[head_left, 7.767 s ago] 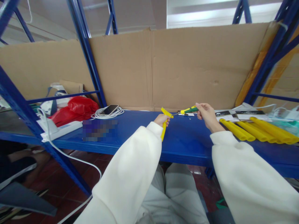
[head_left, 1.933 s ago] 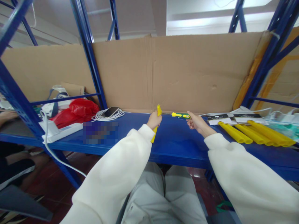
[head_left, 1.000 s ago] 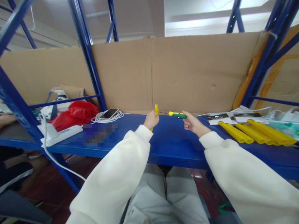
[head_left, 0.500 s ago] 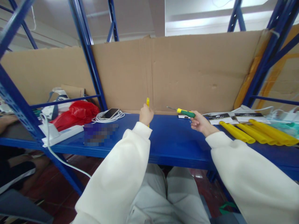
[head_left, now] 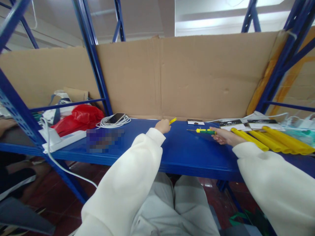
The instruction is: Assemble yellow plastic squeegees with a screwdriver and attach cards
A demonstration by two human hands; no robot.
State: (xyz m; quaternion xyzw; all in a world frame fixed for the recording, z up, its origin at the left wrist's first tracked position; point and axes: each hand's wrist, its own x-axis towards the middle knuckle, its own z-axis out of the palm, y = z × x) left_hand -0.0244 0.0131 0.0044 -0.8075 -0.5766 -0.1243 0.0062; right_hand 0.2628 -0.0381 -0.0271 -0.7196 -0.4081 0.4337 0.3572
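Observation:
My left hand (head_left: 162, 126) is closed around a slim yellow tool (head_left: 173, 120) above the middle of the blue shelf top (head_left: 187, 150). Only the tool's end sticks out past my fingers, pointing right, so its exact kind is hidden. Further right, my right hand (head_left: 225, 136) grips a screwdriver (head_left: 205, 131) by its green and yellow handle. The thin metal shaft points left, nearly level, toward my left hand. Tool and screwdriver are apart. Behind the screwdriver lies a small black and white card pack (head_left: 196, 122).
Several yellow tubes (head_left: 275, 139) lie at the right beside flat packs (head_left: 233, 124). Leftward are a phone (head_left: 116, 118) on a coiled white cable (head_left: 108, 124), a power strip (head_left: 69, 140) and a red bag (head_left: 80, 118). Cardboard (head_left: 197, 75) stands behind. Another person's arm (head_left: 6, 126) shows far left.
My left hand has moved slightly right, and its yellow tool has tipped from upright to pointing right. My right hand has moved right and down with the screwdriver, now more level.

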